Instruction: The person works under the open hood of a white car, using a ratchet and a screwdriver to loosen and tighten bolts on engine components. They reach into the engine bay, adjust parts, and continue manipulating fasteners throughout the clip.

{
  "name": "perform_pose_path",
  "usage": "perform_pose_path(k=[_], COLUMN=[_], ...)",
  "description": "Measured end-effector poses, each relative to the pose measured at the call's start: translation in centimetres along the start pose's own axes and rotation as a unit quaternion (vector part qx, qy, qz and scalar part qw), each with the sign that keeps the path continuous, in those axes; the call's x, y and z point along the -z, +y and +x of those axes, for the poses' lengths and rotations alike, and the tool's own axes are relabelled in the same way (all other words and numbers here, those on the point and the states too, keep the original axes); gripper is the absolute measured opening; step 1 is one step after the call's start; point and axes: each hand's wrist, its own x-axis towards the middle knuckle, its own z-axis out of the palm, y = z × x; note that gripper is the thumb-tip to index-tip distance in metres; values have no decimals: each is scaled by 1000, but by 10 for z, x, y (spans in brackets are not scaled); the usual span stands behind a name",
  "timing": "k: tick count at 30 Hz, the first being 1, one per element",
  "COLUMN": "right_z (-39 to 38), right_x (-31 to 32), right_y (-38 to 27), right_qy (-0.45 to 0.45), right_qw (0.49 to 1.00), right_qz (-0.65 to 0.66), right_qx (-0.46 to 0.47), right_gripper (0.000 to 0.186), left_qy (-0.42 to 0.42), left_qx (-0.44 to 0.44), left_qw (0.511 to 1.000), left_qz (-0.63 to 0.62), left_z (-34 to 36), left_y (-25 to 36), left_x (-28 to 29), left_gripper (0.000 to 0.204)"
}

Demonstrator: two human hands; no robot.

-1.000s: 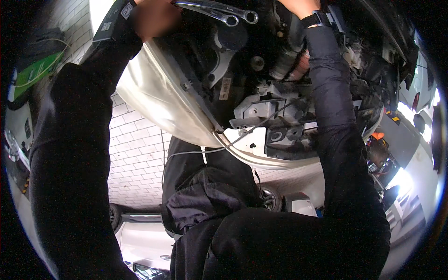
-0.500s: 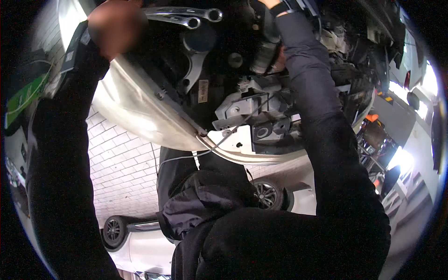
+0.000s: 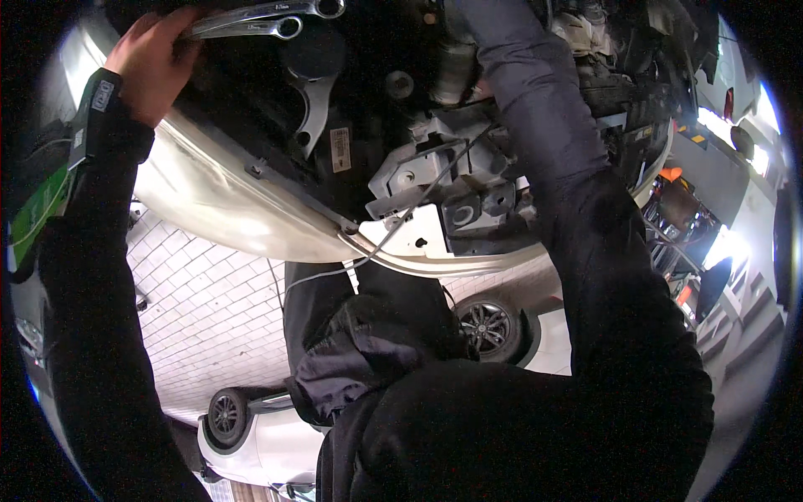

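My left hand (image 3: 155, 67) is at the upper left with its fingers closed round two shiny ring-ended wrenches. The lower wrench (image 3: 242, 32) is the shorter-looking one. Above it, the other wrench (image 3: 276, 12) reaches farther right, its ring close to the top edge. Both lie over the dark engine bay of a car, beside a round black part with a metal bracket (image 3: 316, 113). My right forearm (image 3: 544, 109) stretches up across the engine bay, and its hand lies beyond the top edge, out of sight.
The car's pale bumper (image 3: 226, 201) curves between my body and the engine bay. A headlight-side bracket assembly (image 3: 410, 174) and a thin grey cable (image 3: 393, 240) are in front of me. A white car (image 3: 276, 439) stands on the tiled floor (image 3: 201, 301). Cluttered equipment (image 3: 677, 209) is at right.
The view has shifted, and the engine bay sits higher and farther left in it. My left hand, still on the wrenches, appears farther left. My right hand has passed out past the top edge.
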Motion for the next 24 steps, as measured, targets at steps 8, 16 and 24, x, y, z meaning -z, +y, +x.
perform_pose_path(k=[8, 16, 24], right_z=[-9, -16, -3], right_x=[-4, -12, 1], right_y=[-1, 1, -6], right_qy=[46, 139, 58], right_qw=[996, 989, 996], right_qz=[70, 43, 27], right_qx=[5, 3, -60], right_gripper=[40, 38, 42], left_qy=[28, 35, 30], left_qx=[-46, -50, -40], left_qw=[999, 998, 998], left_qz=[7, 1, 32], left_z=[2, 2, 4], left_y=[-10, -13, -14], left_x=[-5, -9, -9], left_gripper=[41, 44, 42])
